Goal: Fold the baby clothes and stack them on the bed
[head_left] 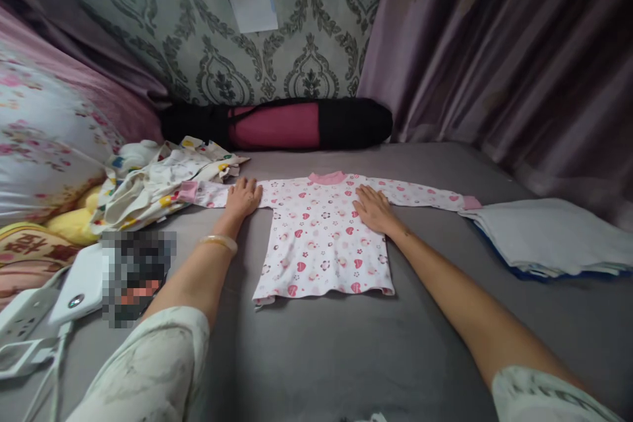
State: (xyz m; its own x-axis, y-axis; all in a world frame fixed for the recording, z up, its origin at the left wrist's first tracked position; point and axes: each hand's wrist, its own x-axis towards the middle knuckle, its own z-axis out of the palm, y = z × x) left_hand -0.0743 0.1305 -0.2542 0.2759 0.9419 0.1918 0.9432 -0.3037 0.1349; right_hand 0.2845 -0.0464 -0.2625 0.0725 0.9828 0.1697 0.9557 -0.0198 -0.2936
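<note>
A small white long-sleeved shirt (324, 237) with pink hearts and a pink collar lies spread flat on the grey bed sheet (316, 349), both sleeves stretched out sideways. My left hand (244, 198) lies flat on its left sleeve, fingers pointing away from me. On the right side of the chest, near the armpit, my right hand (374, 210) presses down with its fingers extended. Neither hand grips the cloth. The pink right cuff (471, 202) touches the edge of a folded white cloth stack (554, 237). The left cuff (188, 191) meets a crumpled patterned garment (148, 191).
A black and pink long bag (274, 125) lies against the patterned wall. On the left are a floral pillow (44, 125), a yellow plush thing (74, 225), a white power bank (82, 287) and a power strip (24, 316) with cables. Purple curtains (484, 46) hang at the right.
</note>
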